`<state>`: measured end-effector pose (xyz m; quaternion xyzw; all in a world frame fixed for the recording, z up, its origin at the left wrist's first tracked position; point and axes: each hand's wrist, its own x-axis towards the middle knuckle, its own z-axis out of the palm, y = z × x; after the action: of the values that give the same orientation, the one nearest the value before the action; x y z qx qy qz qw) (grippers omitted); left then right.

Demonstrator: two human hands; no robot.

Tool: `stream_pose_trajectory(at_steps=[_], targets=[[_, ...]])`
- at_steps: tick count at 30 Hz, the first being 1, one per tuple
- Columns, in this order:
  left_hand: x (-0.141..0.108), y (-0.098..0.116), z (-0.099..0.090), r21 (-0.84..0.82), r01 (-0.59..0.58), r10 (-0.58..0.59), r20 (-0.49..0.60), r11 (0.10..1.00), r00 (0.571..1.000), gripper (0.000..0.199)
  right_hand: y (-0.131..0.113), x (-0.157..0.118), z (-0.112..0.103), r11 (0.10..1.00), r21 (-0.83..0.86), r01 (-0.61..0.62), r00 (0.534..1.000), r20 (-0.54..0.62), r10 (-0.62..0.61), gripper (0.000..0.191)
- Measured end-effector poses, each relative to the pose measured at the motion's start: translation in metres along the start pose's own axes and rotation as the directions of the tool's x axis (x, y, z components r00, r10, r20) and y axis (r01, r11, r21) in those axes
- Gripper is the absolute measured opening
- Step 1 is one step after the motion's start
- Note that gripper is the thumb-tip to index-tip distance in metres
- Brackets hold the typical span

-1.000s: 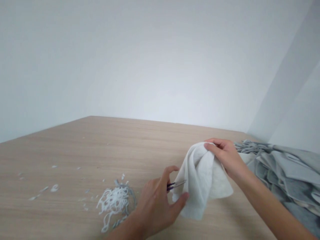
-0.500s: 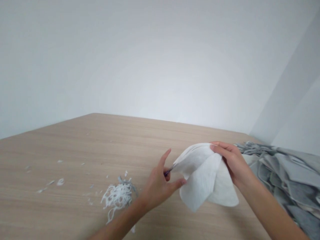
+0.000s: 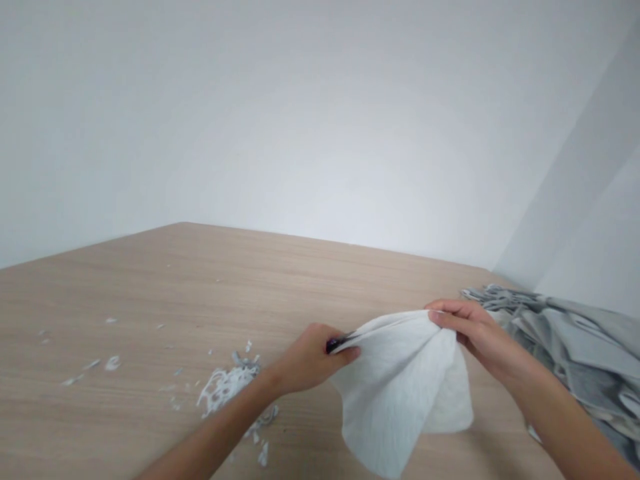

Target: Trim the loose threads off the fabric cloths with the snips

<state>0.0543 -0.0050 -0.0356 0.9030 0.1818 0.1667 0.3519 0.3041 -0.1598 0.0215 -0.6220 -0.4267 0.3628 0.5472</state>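
A white piece of fabric (image 3: 395,387) hangs in folds between my two hands, above the table. My left hand (image 3: 313,357) is closed on the fabric's left corner, its thumb pressing from the front. A small dark purple tool (image 3: 334,344) shows at that same hand, with a thin dark part running along the fabric's edge; its full shape is hidden. My right hand (image 3: 467,323) pinches the top right edge of the fabric between thumb and fingers.
On the wooden table (image 3: 250,267), a tangle of white strings and scraps (image 3: 225,390) lies left of centre, with small white bits (image 3: 113,363) scattered farther left. Grey and white fabric pieces (image 3: 575,340) are heaped at the right. A white wall (image 3: 320,120) stands behind.
My left hand, open with fingers spread before, has closed on the fabric's left corner. The fabric is spread wider and hangs lower. My right hand keeps its pinch, slightly lower in view.
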Motion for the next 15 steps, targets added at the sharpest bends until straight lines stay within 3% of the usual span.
stream_pose_trajectory(at_steps=[3,6,10,15], targets=[[-0.009,0.015,-0.020,0.141,-0.022,0.024,-0.011,0.990,1.000,0.043,0.018,0.002,-0.013,0.994,-0.109,-0.011,1.000,0.010,0.012,0.032],[-0.013,0.032,-0.032,0.283,-0.038,0.057,-0.058,0.958,0.997,0.041,0.043,0.001,-0.012,0.995,-0.097,-0.006,1.000,-0.006,0.006,0.034],[-0.013,0.050,-0.034,0.459,-0.052,0.115,-0.110,0.887,0.987,0.043,0.077,-0.001,0.008,0.999,0.050,-0.020,0.994,-0.109,0.026,0.037],[-0.007,0.068,-0.036,0.619,-0.054,0.159,-0.116,0.783,0.980,0.028,0.104,-0.009,0.043,0.971,0.229,-0.070,0.964,-0.235,0.125,0.050]])
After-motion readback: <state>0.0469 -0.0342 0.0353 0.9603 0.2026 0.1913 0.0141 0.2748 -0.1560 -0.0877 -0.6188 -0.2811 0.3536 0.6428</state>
